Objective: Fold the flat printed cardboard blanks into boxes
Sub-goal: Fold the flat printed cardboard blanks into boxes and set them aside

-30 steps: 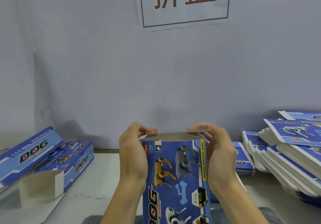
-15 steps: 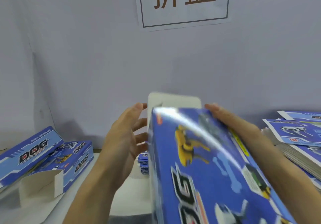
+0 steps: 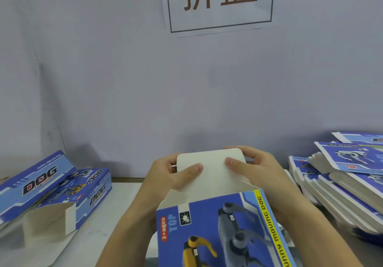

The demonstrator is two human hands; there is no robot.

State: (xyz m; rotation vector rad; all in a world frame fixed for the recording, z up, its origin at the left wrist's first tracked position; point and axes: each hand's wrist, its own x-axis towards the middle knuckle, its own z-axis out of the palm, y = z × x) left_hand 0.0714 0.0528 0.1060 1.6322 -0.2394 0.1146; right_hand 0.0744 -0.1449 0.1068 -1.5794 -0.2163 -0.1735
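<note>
Both hands grip white end flap (image 3: 209,171) of box (image 3: 219,231), held above table's near edge: left hand (image 3: 165,175) and right hand (image 3: 263,173) pinch it, thumbs on top (fingers behind, apparently curled). Risk: uneven thumb pressure creases flap, tuck misses slot.

Both hands (image 3: 165,175) (image 3: 261,171) pinch the blue box's (image 3: 217,231) white flap (image 3: 209,169).
</note>
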